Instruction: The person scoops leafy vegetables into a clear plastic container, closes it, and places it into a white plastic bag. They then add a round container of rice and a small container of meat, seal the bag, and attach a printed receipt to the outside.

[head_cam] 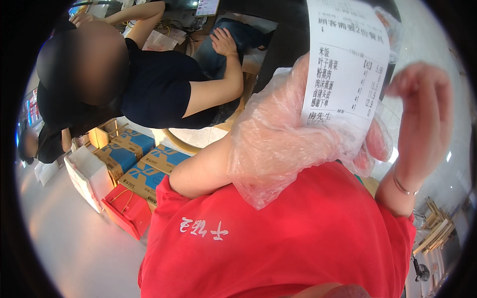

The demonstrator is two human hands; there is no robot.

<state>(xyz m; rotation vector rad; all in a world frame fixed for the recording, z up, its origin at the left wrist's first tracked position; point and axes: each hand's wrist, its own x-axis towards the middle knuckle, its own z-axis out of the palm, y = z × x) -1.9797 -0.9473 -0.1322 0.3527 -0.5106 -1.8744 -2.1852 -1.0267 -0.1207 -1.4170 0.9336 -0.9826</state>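
Observation:
My left hand (pixel 283 123), in a clear disposable plastic glove, grips a long printed paper receipt (pixel 344 70) by its lower part. The receipt stands up before me, its print facing my view. Gloved fingertips show past its lower right edge. My right hand (pixel 423 89) is bare and raised just right of the receipt, with a thin metal bracelet (pixel 404 186) at the wrist. Its fingers are bent and blurred. Nothing shows in it, but whether its fingertips meet the paper edge is unclear.
A seated person in a dark shirt (pixel 160 82) is at the left, by a dark counter (pixel 287 41) with a phone (pixel 207 7). Below are blue-and-brown cartons (pixel 145 177), a white foam box (pixel 84 173) and a red gift bag (pixel 128 212). Stacked wooden pieces (pixel 436 231) stand at right.

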